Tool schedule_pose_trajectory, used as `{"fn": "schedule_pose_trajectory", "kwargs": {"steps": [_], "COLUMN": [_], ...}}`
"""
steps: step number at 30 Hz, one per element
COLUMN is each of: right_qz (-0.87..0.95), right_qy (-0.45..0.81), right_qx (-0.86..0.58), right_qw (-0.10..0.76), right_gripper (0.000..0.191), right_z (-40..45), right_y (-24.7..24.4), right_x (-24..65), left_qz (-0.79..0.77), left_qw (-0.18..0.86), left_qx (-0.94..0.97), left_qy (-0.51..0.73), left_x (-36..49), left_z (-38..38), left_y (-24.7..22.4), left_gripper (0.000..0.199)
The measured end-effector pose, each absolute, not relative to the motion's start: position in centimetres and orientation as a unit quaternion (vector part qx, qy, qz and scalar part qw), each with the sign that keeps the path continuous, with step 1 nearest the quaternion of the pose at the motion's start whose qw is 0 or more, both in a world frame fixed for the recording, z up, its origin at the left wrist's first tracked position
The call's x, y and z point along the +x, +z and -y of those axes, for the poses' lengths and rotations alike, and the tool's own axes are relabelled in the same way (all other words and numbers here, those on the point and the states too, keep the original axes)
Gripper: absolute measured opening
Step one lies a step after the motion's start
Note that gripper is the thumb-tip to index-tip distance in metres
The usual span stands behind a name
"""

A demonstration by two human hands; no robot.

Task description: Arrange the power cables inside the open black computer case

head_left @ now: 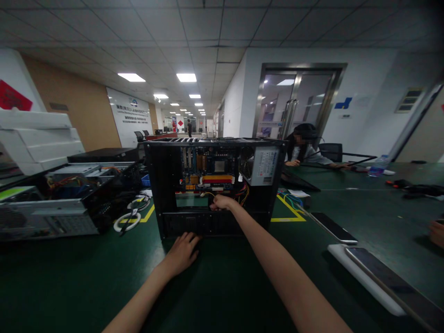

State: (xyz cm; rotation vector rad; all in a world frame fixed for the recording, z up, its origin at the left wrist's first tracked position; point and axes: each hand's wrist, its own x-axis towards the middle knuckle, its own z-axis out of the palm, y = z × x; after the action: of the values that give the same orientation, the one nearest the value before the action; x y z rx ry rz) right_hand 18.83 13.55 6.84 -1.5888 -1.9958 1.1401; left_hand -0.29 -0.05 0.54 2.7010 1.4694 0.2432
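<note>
Currently, the open computer case [222,225] is standing lengthwise across my view; my right hand [221,202], nearer the motherboard [208,169], is reaching inside below it, grip unclear, while my left hand [182,253] is resting fingers-apart by the bottom edge.

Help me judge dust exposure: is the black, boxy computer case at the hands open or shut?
Open. The case shows its blue rectangular circuit board through its near side, where the right hand reaches inside.
</note>
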Motion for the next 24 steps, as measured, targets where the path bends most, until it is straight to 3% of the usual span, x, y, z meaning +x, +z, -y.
{"fn": "schedule_pose_trajectory", "kwargs": {"steps": [15, 24], "right_qz": [0.485, 0.383], "right_qy": [0.568, 0.643], "right_qx": [-0.587, -0.570], "right_qw": [0.311, 0.338], "right_gripper": [0.014, 0.017], "right_z": [-13.5, -14.1], "right_y": [8.1, 9.0], "right_x": [22.0, 21.8], "left_qz": [-0.483, -0.468], "left_qw": [0.026, 0.023], "left_qx": [0.872, 0.879], "left_qy": [0.079, 0.089], "left_x": [-0.3, -0.3], "left_z": [0.1, 0.3], "left_y": [0.5, 0.9], "left_gripper": [0.041, 0.039]}}
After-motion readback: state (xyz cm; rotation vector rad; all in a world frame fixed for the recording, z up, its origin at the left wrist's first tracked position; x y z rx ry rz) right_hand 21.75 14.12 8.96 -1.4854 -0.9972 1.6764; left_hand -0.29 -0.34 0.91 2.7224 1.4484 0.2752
